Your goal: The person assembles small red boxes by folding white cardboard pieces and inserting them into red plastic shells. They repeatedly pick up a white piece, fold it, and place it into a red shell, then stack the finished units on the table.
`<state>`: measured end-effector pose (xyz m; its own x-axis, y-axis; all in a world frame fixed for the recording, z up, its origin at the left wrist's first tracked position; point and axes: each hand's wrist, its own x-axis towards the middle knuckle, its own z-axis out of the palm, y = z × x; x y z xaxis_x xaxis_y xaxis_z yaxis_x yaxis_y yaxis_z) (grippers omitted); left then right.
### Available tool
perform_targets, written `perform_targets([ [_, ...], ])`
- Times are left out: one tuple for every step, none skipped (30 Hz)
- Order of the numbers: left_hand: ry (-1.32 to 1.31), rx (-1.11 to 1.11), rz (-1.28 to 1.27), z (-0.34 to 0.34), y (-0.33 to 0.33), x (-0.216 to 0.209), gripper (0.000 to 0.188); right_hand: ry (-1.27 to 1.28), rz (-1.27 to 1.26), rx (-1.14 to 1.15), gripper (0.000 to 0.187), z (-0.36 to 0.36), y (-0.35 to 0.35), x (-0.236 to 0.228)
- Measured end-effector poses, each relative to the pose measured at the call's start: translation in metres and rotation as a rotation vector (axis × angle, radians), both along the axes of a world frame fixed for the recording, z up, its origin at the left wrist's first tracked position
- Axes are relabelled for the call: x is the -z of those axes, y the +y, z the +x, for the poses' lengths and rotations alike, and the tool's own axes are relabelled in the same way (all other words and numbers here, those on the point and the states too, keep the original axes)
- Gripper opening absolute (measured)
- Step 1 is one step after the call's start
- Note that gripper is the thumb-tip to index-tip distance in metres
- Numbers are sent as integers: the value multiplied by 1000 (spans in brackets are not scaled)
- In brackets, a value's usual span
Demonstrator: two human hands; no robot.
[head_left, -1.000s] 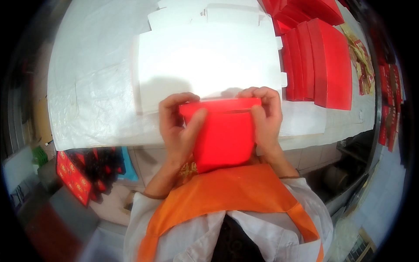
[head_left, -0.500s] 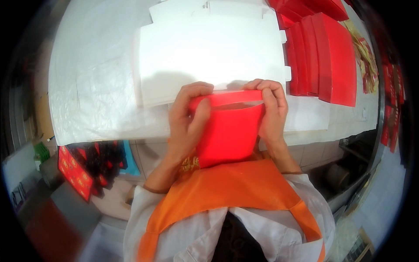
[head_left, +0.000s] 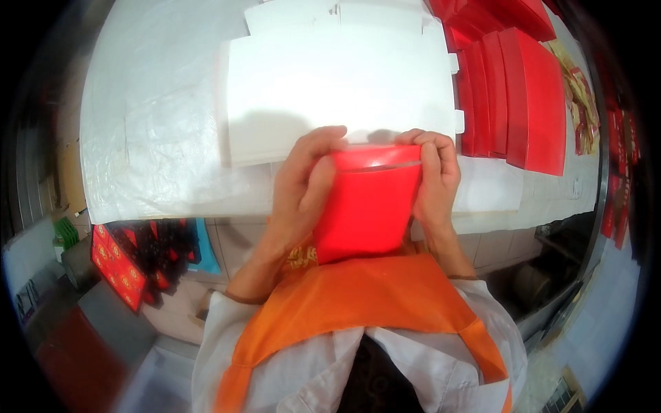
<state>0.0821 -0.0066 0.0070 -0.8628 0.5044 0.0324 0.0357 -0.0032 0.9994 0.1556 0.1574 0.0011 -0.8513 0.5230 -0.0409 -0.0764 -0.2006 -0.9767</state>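
Between both hands, close to my orange apron, I hold a red cardboard box (head_left: 368, 213). Its end flap is folded over at the top, with a thin slit still showing beneath the flap. My left hand (head_left: 303, 179) grips the box's upper left corner, thumb on the near face and fingers behind. At the upper right corner, my right hand (head_left: 438, 172) holds the edge with its fingers curled over. Beyond the hands lies a stack of flat white cardboard sheets (head_left: 337, 82) with cut tabs. The far side of the box is hidden.
Several red boxes (head_left: 533, 103) stand in a row on the right of the white-covered table (head_left: 151, 151). Gold-and-red packets (head_left: 580, 103) lie past them. Below the table's left edge are a patterned red sheet (head_left: 117, 265) and dark red-and-black items (head_left: 162, 248).
The flap has come down toward the box's near face, so the wide opening has narrowed to a thin slit. Both hands keep their hold at the corners.
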Motion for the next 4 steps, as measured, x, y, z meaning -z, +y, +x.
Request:
perform_targets([
  [3, -6, 17, 1, 0, 1, 25, 10, 20, -29, 11, 1, 1, 1],
  [-18, -40, 17, 2, 0, 2, 24, 20, 41, -56, 11, 1, 2, 2],
  [-40, -71, 21, 4, -1, 5, 24, 26, 78, -95, 10, 3, 3, 4],
  [-62, -102, 24, 7, -2, 8, 24, 32, 115, -134, 10, 3, 4, 6],
])
